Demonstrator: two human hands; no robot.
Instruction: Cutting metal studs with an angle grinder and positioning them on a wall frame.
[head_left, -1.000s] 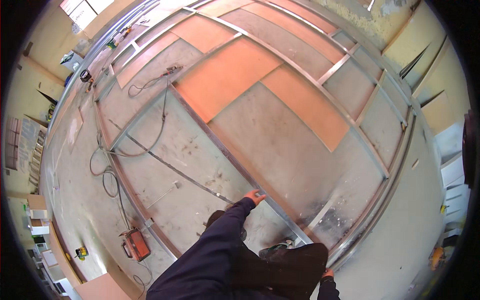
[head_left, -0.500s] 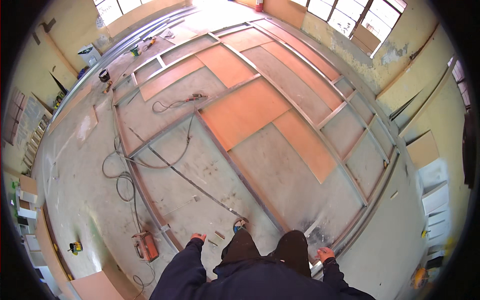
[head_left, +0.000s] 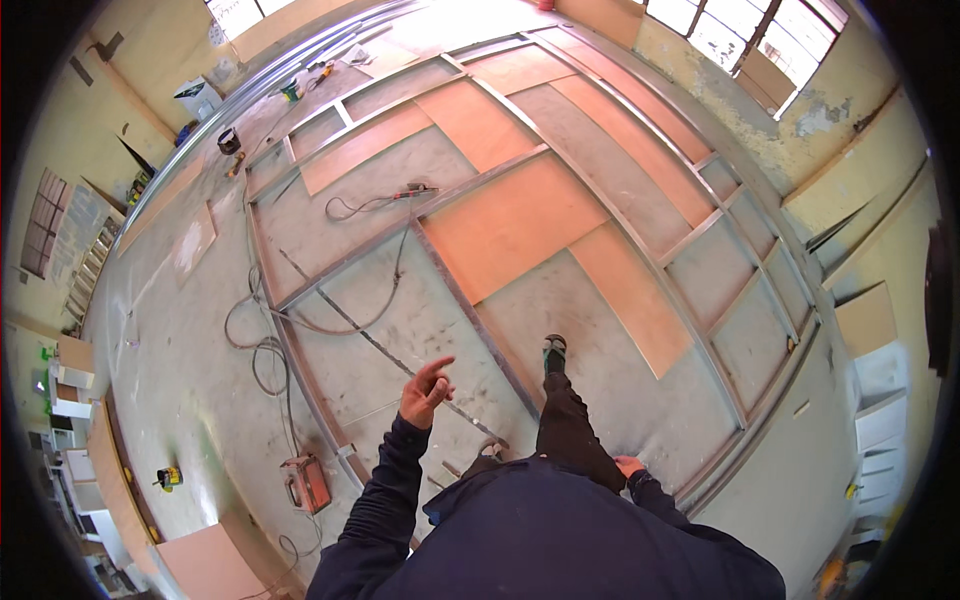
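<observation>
My left hand (head_left: 424, 394) is raised over the floor, its index finger stretched out and the other fingers loosely bent, with nothing held. My right hand (head_left: 628, 466) hangs low beside my thigh; its fingers are mostly hidden. A large welded metal frame (head_left: 465, 276) of square tubes lies flat on the concrete floor around my feet. My forward foot (head_left: 555, 350), in a dark shoe, stands inside one bay, near an orange board (head_left: 525, 225). A narrower orange board (head_left: 630, 295) adjoins it. Neither hand touches the frame.
Left of the frame stands a red welding machine (head_left: 307, 484). Its cable (head_left: 268, 350) loops across the frame's left edge toward an electrode holder (head_left: 412, 190). A dark bucket (head_left: 228, 141) and a yellow-black container (head_left: 169, 478) stand farther left. Long metal tubes (head_left: 270, 75) lie along the far left wall.
I have stepped forward, one foot now inside the frame's middle bay. My left hand has risen forward with its finger extended. My right hand has moved in beside my leg.
</observation>
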